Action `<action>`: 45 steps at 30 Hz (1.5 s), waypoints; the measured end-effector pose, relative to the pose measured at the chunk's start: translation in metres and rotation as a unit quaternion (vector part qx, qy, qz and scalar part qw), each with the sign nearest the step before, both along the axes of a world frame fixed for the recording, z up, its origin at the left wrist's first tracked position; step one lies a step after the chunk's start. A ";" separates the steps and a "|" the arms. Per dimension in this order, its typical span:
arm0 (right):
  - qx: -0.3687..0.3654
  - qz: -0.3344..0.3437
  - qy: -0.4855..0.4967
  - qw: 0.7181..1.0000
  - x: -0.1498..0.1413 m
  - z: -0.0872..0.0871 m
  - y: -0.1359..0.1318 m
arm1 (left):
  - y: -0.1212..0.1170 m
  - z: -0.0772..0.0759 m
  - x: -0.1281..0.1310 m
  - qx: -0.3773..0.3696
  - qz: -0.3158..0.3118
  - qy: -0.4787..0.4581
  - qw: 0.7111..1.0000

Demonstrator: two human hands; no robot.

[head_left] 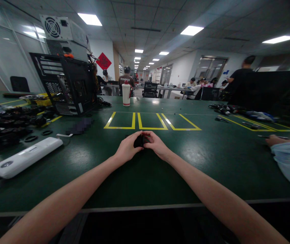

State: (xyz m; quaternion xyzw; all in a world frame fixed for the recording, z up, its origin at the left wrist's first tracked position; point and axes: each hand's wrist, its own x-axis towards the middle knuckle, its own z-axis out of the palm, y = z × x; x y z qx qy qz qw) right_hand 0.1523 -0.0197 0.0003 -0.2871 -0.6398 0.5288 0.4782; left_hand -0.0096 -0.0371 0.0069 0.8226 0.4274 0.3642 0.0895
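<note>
Both hands meet over the middle of the green tabletop (145, 183), just in front of the yellow taped outlines. My left hand (129, 146) is closed around a small black object (138, 141), its thumb along the near side. From the other side my right hand (155, 144) curves in, fingers and thumb bent against the right edge of that same object. Fingers cover much of the black piece, so its exact kind cannot be made out.
A white power strip (28, 157) and black parts (13, 125) lie left, beside an open computer case (68, 81). A white cup (126, 95) stands behind yellow tape outlines (152, 128). At right, a co-worker's hand (278, 140) holds a thin tool.
</note>
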 end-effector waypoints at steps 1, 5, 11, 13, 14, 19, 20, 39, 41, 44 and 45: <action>-0.002 -0.001 0.003 1.000 0.000 0.000 0.000 | 0.000 0.000 0.000 -0.001 0.000 0.000 1.000; -0.010 -0.009 0.008 1.000 -0.001 0.001 0.000 | -0.001 0.001 0.000 -0.001 -0.004 -0.002 1.000; -0.014 -0.043 -0.029 0.999 -0.002 -0.002 -0.002 | -0.002 0.002 -0.001 0.000 -0.002 0.002 1.000; -0.022 -0.048 -0.045 0.998 -0.002 -0.004 -0.001 | -0.002 0.001 -0.002 0.000 -0.001 0.006 1.000; -0.027 -0.048 -0.050 0.997 -0.002 -0.005 0.000 | -0.001 0.001 -0.002 0.000 -0.001 0.007 1.000; -0.014 -0.032 -0.024 0.999 -0.002 -0.002 0.001 | 0.001 -0.002 -0.001 0.004 -0.004 0.001 1.000; -0.008 -0.025 -0.013 1.000 -0.001 -0.001 0.001 | 0.002 -0.002 -0.001 0.003 -0.005 0.000 1.000; 0.026 -0.137 -0.096 0.986 0.007 -0.002 0.007 | 0.017 0.007 -0.004 -0.055 -0.011 0.006 0.998; 0.023 -0.124 -0.124 0.984 0.007 -0.003 0.006 | 0.028 0.010 -0.005 -0.087 -0.022 0.009 0.996; 0.053 -0.107 -0.166 0.979 0.006 -0.002 0.002 | 0.046 0.012 -0.006 -0.150 -0.040 0.009 0.988; 0.069 -0.103 -0.180 0.976 0.005 -0.002 0.001 | 0.050 0.012 -0.006 -0.168 -0.046 0.006 0.985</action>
